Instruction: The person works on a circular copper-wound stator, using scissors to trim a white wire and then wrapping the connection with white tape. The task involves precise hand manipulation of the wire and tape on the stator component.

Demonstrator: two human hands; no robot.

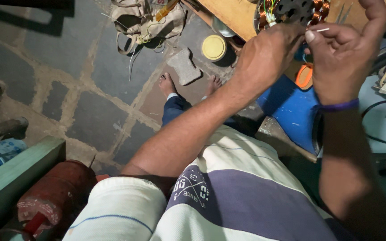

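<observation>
Pinching a thin, stiff white wire [322,30] between thumb and forefinger, right hand [342,58] holds it beside the copper-wound motor [291,11] at the bench edge; left hand [266,56] rests against the motor, grip hidden; wire looks light, kinkable, best held near its end.

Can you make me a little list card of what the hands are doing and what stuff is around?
Left hand: left hand rests against the round motor part with copper wire coils
Right hand: right hand pinches a thin white strand beside the coils
Wrist: purple band
Bench: blue metal block, orange ring
Floor: grey stone slabs, round yellow lid, beige cloth bag, rusty red cylinder
Feet: bare
</observation>
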